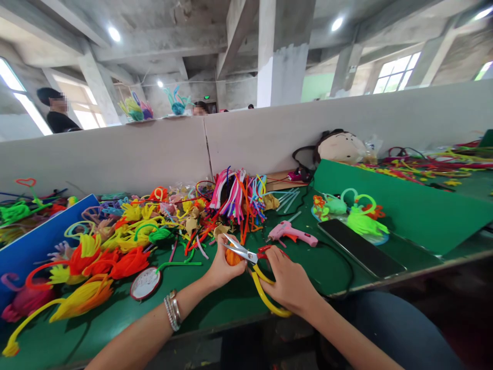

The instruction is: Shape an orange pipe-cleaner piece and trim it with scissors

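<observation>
My left hand (223, 266) is closed around a small orange fuzzy piece (232, 256), holding it between thumb and fingers. In my right hand (287, 280) are scissors (265, 292) with yellow handles, their silver blades spread and crossing over the orange piece. Something red shows at the fingers of my right hand, too small to make out. A pink glue gun (293, 234) lies just beyond my right hand. Left of my left hand rests a round white dish (145, 283) with a dark red rim, and a green fuzzy stem (181, 264) reaches from its edge.
Yellow and orange fuzzy flowers (82, 298) spread over the left. Behind my hands stand bundled colourful stems (234, 198). A black phone (360, 247), a lime-green swan figure (365, 222) and a green board (400, 205) are at right. A grey partition (154, 154) runs behind; a person (61, 121) is beyond it.
</observation>
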Action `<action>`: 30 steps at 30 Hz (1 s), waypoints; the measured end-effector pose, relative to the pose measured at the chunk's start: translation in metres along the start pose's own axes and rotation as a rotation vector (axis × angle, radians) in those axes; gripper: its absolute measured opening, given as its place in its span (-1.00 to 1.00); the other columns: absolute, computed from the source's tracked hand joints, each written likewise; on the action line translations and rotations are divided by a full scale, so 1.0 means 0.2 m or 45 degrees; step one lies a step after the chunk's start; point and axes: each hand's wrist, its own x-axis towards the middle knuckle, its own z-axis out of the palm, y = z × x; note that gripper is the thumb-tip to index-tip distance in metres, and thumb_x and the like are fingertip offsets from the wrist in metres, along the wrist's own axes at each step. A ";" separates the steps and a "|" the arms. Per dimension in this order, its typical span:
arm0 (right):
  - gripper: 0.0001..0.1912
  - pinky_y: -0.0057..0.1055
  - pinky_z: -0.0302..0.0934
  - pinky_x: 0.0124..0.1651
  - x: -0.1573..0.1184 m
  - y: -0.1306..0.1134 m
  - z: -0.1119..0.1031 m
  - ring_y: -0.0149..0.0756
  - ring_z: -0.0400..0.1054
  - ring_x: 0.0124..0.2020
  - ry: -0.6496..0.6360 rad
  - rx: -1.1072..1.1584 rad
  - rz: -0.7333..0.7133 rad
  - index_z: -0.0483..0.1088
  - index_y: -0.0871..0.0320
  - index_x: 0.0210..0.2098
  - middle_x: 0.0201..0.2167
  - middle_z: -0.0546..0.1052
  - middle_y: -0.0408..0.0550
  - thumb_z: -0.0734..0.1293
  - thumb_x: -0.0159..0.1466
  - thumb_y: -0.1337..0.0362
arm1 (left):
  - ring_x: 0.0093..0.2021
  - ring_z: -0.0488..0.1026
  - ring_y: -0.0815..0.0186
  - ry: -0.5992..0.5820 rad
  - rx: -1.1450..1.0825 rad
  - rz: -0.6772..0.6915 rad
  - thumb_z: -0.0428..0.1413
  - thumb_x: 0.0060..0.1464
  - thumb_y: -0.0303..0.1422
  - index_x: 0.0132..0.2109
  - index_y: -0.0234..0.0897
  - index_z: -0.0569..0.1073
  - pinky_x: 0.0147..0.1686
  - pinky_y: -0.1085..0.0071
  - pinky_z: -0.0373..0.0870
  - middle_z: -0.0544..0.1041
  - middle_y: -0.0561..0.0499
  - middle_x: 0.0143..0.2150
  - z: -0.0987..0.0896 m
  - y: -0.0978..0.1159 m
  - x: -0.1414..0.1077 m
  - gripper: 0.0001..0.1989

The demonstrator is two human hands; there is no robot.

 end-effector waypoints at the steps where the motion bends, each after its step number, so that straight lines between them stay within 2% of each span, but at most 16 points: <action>1: -0.59 -0.40 0.12 -0.33 0.00 0.00 0.00 -0.17 0.28 -0.18 -0.001 0.002 0.001 0.15 0.23 -0.13 -0.14 0.33 0.11 0.17 0.10 0.11 | -0.41 0.24 0.49 -0.006 0.004 0.007 0.16 -0.22 -0.45 -0.26 -0.18 0.07 -0.40 0.52 0.25 0.19 0.12 -0.32 0.00 0.00 0.00 -0.57; 16: -0.59 -0.38 0.14 -0.30 0.01 0.01 -0.01 -0.16 0.25 -0.15 -0.005 0.019 0.009 0.15 0.22 -0.12 -0.15 0.33 0.10 0.17 0.09 0.12 | -0.43 0.23 0.52 -0.017 0.006 0.049 0.13 -0.19 -0.50 -0.25 -0.19 0.07 -0.39 0.53 0.25 0.19 0.14 -0.34 0.00 0.01 0.00 -0.60; 26: -0.60 -0.32 0.15 -0.23 0.02 0.04 0.01 -0.12 0.21 -0.11 0.106 0.031 -0.046 0.18 0.22 -0.16 -0.16 0.32 0.12 0.20 0.08 0.12 | -0.36 0.26 0.48 -0.018 -0.005 0.020 0.16 -0.20 -0.48 -0.27 -0.19 0.04 -0.35 0.50 0.25 0.20 0.11 -0.31 0.00 0.02 0.00 -0.57; 30: -0.59 -0.36 0.15 -0.29 0.02 0.06 0.00 -0.13 0.22 -0.12 0.080 0.011 -0.022 0.16 0.22 -0.14 -0.17 0.33 0.09 0.18 0.10 0.09 | -0.36 0.26 0.48 -0.018 -0.013 0.040 0.16 -0.20 -0.47 -0.28 -0.19 0.04 -0.35 0.50 0.25 0.20 0.11 -0.31 0.00 0.01 0.00 -0.57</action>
